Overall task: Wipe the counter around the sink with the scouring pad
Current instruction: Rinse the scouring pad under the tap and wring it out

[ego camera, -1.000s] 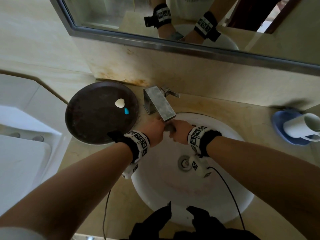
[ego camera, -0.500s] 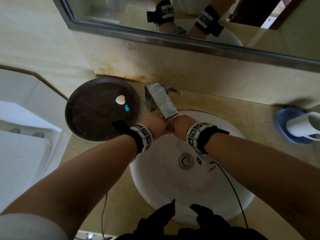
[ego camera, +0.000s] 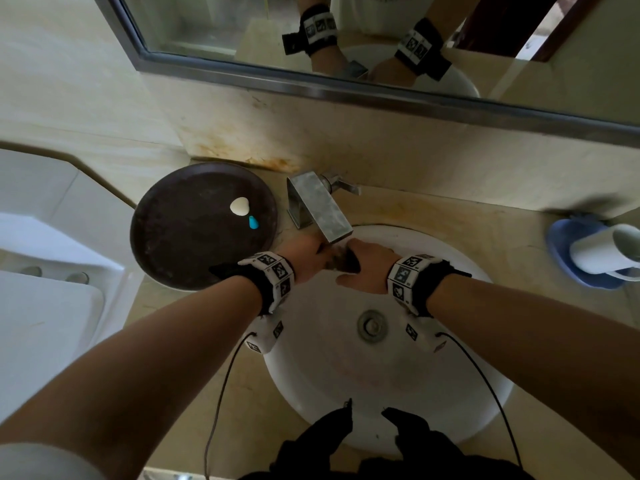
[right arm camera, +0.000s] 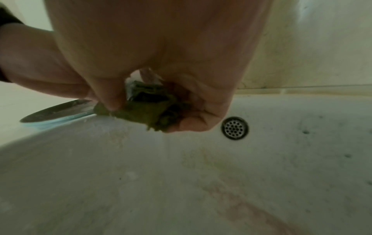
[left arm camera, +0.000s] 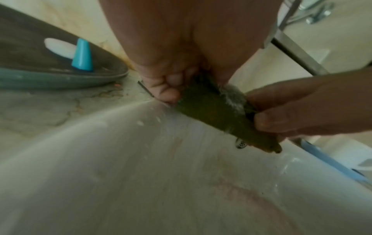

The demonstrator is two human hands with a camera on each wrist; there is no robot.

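- Both hands, the left hand (ego camera: 304, 259) and right hand (ego camera: 365, 268), squeeze the green scouring pad (left arm camera: 219, 111) under the tap (ego camera: 320, 207).
- It gets wet over the sink (ego camera: 391, 386), probably for wiping the surface (ego camera: 446, 220).

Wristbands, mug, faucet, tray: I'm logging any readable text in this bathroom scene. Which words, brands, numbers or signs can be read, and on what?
No readable text.
Wristbands: black-and-white square marker patterns, no letters or numbers.
White mug, faucet, dark round tray, scouring pad: no print visible.
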